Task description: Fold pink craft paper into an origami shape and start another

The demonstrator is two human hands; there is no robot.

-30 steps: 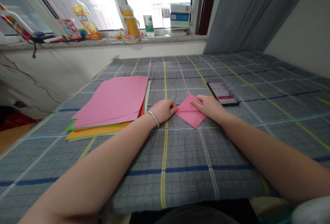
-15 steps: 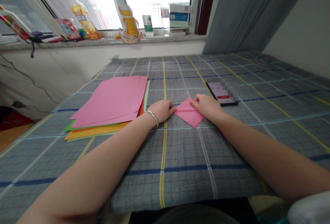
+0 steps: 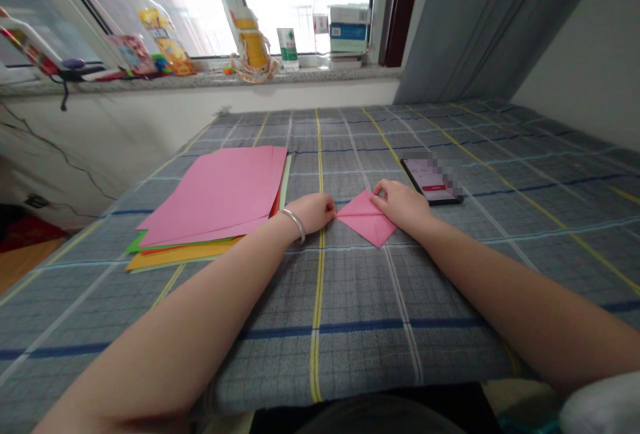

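A small folded sheet of pink paper [image 3: 367, 219] lies in a diamond shape on the checked cloth, with a crease running across its middle. My left hand [image 3: 311, 213], a silver bangle on its wrist, has its fingers curled in and pinches the paper's left corner. On the paper's right side is my right hand [image 3: 401, 202], its thumb pressed on the upper layer and the fingers bent behind the upper right edge. The right corner is hidden under this hand.
A stack of coloured sheets [image 3: 215, 194], pink on top, lies to the left. Just beyond my right hand is a phone [image 3: 431, 184] with a lit screen. Bottles, a yellow cup [image 3: 254, 47] and a box [image 3: 349, 31] stand on the windowsill [image 3: 200, 81].
My left hand has shifted very slightly left at the paper's corner. The right hand and the folded paper stay almost in place.
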